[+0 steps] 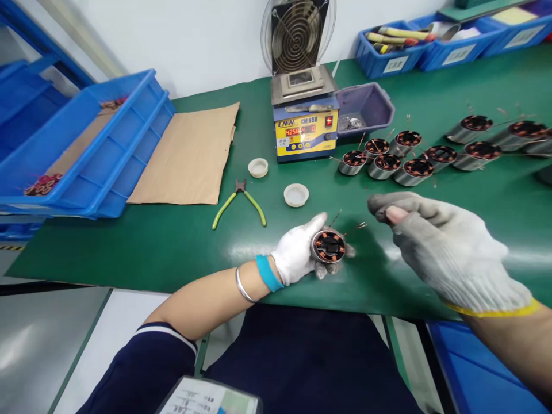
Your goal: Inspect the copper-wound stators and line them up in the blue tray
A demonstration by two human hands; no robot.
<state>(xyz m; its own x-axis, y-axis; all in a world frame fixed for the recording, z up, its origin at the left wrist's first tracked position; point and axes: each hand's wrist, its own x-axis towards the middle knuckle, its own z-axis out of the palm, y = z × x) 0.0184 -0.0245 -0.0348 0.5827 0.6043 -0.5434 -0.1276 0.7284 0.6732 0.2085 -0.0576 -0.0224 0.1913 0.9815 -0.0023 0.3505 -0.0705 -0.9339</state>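
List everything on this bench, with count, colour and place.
stator in hand: one, copper and silver, held at front centre
stators on mat: about eleven, copper and silver, right half
solder pot: one, yellow and blue, back centre
fan: one, dark, behind the pot
purple tray: one, right of the pot
caps: two, white, centre
cutters: one, green handles, centre left
cardboard: one sheet, brown, left
large bins: stacked, blue, far left
small bins: three or so, blue, back right
mat: green, covers the bench
left hand: white glove, holds the stator
right hand: grey glove, pinching a wire lead
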